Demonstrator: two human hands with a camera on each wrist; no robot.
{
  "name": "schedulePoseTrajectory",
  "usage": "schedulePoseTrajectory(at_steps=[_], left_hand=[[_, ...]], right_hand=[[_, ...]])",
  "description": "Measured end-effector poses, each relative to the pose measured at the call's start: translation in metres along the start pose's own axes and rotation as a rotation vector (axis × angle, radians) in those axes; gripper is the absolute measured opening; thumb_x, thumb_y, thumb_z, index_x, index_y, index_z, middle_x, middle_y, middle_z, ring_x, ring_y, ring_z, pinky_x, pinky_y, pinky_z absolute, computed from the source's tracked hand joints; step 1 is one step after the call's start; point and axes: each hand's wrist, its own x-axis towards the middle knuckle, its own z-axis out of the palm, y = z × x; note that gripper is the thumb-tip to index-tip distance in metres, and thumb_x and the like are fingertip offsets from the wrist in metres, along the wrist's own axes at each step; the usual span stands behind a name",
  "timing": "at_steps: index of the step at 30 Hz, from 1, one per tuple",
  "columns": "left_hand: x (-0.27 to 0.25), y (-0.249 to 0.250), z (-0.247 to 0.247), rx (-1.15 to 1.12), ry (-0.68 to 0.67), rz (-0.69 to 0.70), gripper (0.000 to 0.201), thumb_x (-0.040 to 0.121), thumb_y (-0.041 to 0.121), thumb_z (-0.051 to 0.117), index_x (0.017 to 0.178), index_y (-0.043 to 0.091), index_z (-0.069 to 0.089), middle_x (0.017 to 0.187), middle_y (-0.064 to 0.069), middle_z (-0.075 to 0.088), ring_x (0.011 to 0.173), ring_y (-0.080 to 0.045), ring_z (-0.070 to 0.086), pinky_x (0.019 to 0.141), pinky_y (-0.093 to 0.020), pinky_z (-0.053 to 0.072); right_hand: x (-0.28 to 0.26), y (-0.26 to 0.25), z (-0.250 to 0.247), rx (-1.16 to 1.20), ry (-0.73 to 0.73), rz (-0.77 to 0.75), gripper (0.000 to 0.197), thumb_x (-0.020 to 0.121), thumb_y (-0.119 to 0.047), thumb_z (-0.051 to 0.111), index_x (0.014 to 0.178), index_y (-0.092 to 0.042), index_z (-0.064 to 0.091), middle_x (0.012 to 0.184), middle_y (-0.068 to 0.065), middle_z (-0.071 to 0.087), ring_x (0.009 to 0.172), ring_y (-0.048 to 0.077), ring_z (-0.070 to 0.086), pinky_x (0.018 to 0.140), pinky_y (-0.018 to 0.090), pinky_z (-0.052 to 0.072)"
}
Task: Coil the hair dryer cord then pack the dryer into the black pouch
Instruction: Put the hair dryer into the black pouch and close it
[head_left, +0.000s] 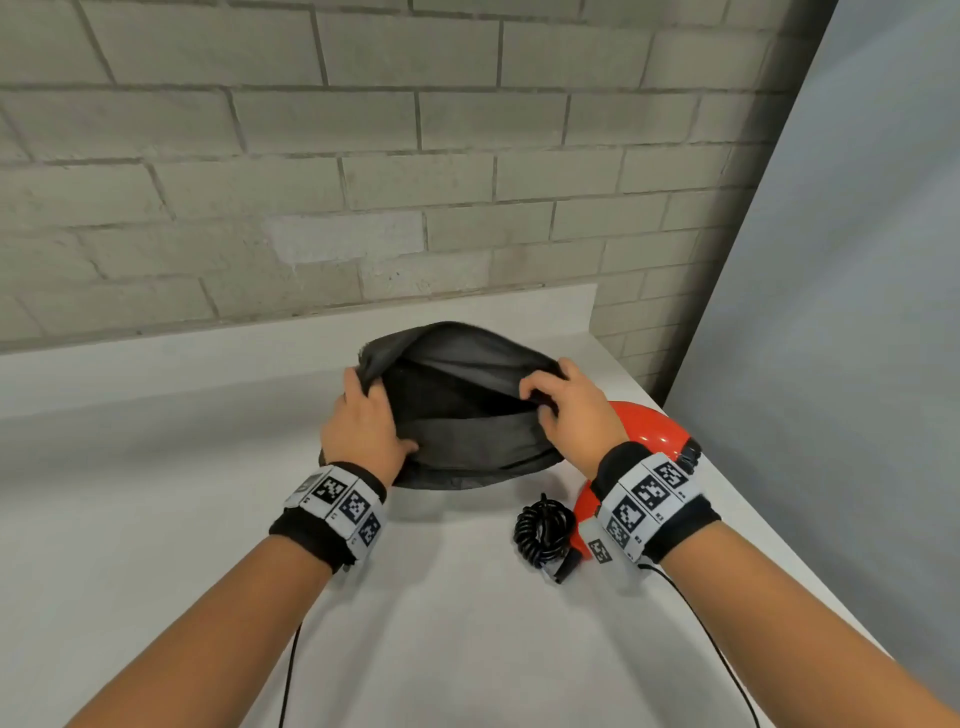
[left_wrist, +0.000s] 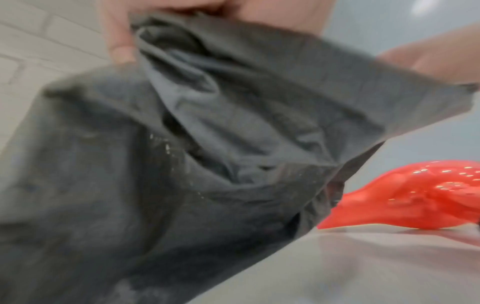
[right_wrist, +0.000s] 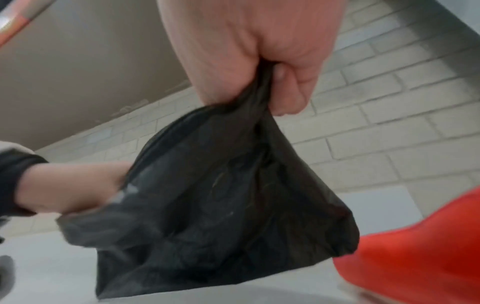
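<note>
The black pouch (head_left: 457, 415) sits mid-table with its mouth spread wide. My left hand (head_left: 363, 421) grips the pouch's left rim, thumb on the near side. My right hand (head_left: 566, 410) pinches the right rim; in the right wrist view the fabric (right_wrist: 221, 195) bunches between thumb and fingers (right_wrist: 291, 86). The red hair dryer (head_left: 644, 431) lies on the table right of the pouch, partly hidden by my right wrist. Its black coiled cord (head_left: 543, 532) rests bundled beside the handle, plug end toward me. The left wrist view shows pouch (left_wrist: 182, 164) and dryer (left_wrist: 415, 195).
The white table (head_left: 208, 519) ends at a right edge (head_left: 779, 545) close behind the dryer. A grey brick wall (head_left: 363, 182) rises behind a low white ledge (head_left: 260, 338). Thin black cables (head_left: 291, 665) hang from both wristbands.
</note>
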Motion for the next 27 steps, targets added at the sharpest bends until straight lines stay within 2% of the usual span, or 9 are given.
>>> schedulePoseTrajectory(at_steps=[3,6,10,12,15,19,22,26,27], left_hand=[[-0.004,-0.006,0.009,0.115,-0.105,0.019,0.095,0.057,0.039,0.083,0.131,0.010,0.030,0.148,-0.010,0.011,0.118,-0.032,0.040,0.087,-0.040,0.049],[-0.008,-0.010,0.018,0.218,-0.203,0.056,0.079,0.068,0.030,0.076,0.131,0.016,0.032,0.154,-0.005,-0.011,0.118,-0.037,0.036,0.082,-0.037,0.049],[-0.005,-0.011,0.027,0.279,-0.308,0.103,0.063,0.081,0.011,0.056,0.136,0.023,0.026,0.152,-0.003,-0.027,0.101,-0.034,0.054,0.076,-0.035,0.048],[0.000,-0.012,0.028,0.235,-0.398,0.094,0.073,0.080,0.009,0.056,0.141,0.022,0.017,0.155,-0.005,-0.017,0.095,-0.031,0.060,0.077,-0.035,0.049],[0.008,-0.018,0.028,0.117,-0.470,0.046,0.094,0.075,0.017,0.064,0.144,0.022,0.000,0.151,-0.011,0.017,0.105,-0.035,0.057,0.088,-0.040,0.049],[0.020,-0.022,0.026,-0.087,-0.500,-0.046,0.120,0.059,0.026,0.080,0.144,0.019,-0.004,0.139,-0.015,0.042,0.115,-0.037,0.052,0.097,-0.041,0.046],[0.025,-0.028,0.026,-0.172,-0.466,-0.123,0.124,0.053,0.026,0.084,0.144,0.015,0.000,0.136,-0.015,0.047,0.119,-0.036,0.049,0.100,-0.041,0.043],[0.029,-0.034,0.032,-0.210,-0.366,-0.224,0.112,0.060,0.026,0.080,0.143,0.007,0.007,0.134,-0.019,0.047,0.120,-0.037,0.048,0.101,-0.041,0.042],[0.029,-0.034,0.034,-0.233,-0.340,-0.242,0.108,0.063,0.025,0.077,0.143,0.006,0.007,0.135,-0.021,0.045,0.121,-0.038,0.047,0.102,-0.041,0.041]], right_hand=[[0.000,0.000,-0.004,-0.343,-0.203,-0.030,0.040,0.084,0.001,0.046,0.107,-0.026,0.064,0.118,0.009,0.037,0.073,0.026,0.050,0.067,0.033,0.045],[0.003,0.007,0.003,-0.541,-0.288,0.144,0.059,0.086,-0.004,0.048,0.138,-0.026,0.034,0.134,0.014,0.027,0.086,0.032,0.060,0.068,0.036,0.045],[0.011,0.012,0.014,-0.579,-0.275,0.270,0.058,0.085,-0.006,0.051,0.137,-0.022,0.030,0.139,0.014,0.021,0.104,0.034,0.051,0.070,0.036,0.043],[0.017,0.017,0.013,-0.513,-0.324,0.285,0.057,0.085,-0.006,0.050,0.136,-0.027,0.034,0.141,0.012,0.019,0.112,0.036,0.044,0.080,0.038,0.046],[0.023,0.026,0.005,-0.169,-0.425,0.278,0.055,0.082,-0.006,0.056,0.130,-0.030,0.046,0.139,0.011,0.024,0.114,0.037,0.044,0.098,0.037,0.043],[0.015,0.025,-0.014,0.276,-0.311,0.369,0.036,0.081,-0.005,0.059,0.117,-0.013,0.057,0.122,0.011,0.057,0.108,0.025,0.055,0.084,0.022,0.041],[0.001,0.026,-0.026,0.158,-0.234,0.441,0.031,0.084,-0.012,0.056,0.115,-0.010,0.055,0.112,0.008,0.062,0.098,0.022,0.057,0.082,0.027,0.043],[-0.022,0.038,-0.029,-0.261,-0.507,0.501,0.036,0.087,-0.028,0.051,0.116,-0.007,0.057,0.104,0.007,0.061,0.088,0.021,0.054,0.064,0.023,0.041],[-0.028,0.039,-0.027,-0.303,-0.591,0.548,0.043,0.090,-0.034,0.048,0.123,-0.008,0.052,0.109,0.008,0.060,0.090,0.021,0.053,0.068,0.024,0.045]])
